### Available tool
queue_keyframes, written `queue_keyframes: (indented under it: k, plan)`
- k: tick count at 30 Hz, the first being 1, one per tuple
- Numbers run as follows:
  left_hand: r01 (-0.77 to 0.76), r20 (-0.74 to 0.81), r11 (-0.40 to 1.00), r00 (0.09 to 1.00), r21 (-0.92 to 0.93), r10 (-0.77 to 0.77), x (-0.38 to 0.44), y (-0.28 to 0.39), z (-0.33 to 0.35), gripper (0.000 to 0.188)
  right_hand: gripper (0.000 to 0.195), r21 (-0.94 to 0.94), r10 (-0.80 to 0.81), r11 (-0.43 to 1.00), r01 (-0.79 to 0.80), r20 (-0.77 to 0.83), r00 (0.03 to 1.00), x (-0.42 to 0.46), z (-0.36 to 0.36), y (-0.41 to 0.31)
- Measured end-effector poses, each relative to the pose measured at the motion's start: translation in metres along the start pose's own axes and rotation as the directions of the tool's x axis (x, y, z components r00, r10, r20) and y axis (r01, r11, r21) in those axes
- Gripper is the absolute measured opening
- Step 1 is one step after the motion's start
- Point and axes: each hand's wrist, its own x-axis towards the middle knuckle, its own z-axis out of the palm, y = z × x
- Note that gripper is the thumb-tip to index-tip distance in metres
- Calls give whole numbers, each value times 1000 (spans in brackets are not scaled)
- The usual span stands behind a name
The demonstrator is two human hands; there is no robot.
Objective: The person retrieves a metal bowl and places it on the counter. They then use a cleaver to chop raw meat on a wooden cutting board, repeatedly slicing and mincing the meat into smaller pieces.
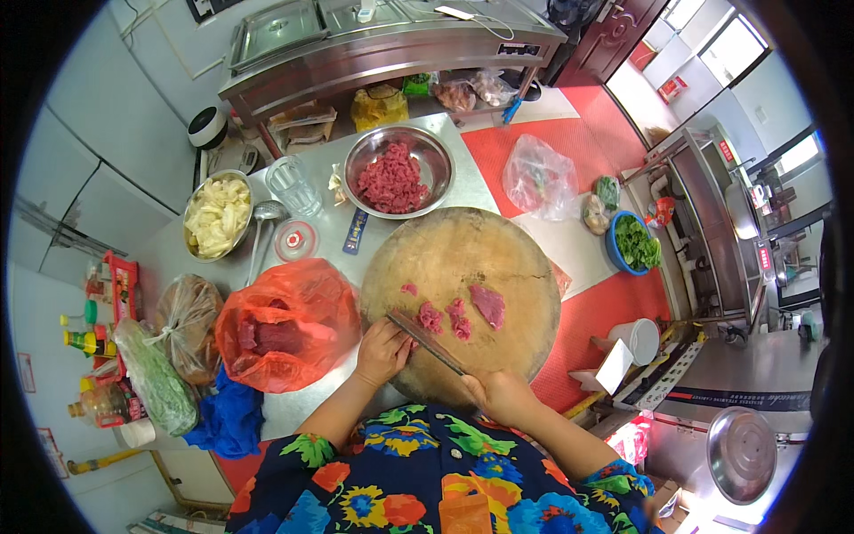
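On a round wooden chopping board (460, 247), my right hand (500, 395) grips a kitchen knife (427, 342) by its handle, the blade seen nearly edge-on. My left hand (385, 352) is bent at the board's left edge, fingers curled beside the blade's far end. A speck of red shows by those fingertips; whether they pinch meat is hidden. Small heaps of cut raw meat (429, 317) lie just beyond the blade, with a flat meat slice (488, 307) to their right. Left of the board, an open red plastic bag (300, 354) holds a larger chunk of meat (277, 337).
Behind the board stands a steel bowl (435, 180) of cut meat. Farther left are a glass jar (293, 187), a ladle (261, 233), a bowl of pale chopped vegetable (217, 217) and a bagged green vegetable (157, 377). A blue basin of greens (632, 241) sits on the floor.
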Motion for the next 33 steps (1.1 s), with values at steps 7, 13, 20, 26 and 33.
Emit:
queue_keyframes:
  k: [7,13,20,26,33]
  plan:
    - [54,44,999,998,-3,-54,0,-2,2,20,29,85,-117,987,134,-185,976,73,29,-20]
    - [53,13,998,999,-28,-53,3,-1,3,19,28,83,-46,995,53,-81,996,37,4,-17]
    - [29,12,999,999,-17,-29,4,1,0,17,30,11,-81,997,82,-89,993,50,21,-17]
    - [68,22,997,998,-46,-67,6,1,-1,16,27,82,-90,992,100,-121,989,79,21,-21]
    - [64,5,998,998,-28,-64,-1,-1,0,17,27,14,-4,1000,4,12,1000,28,5,-23]
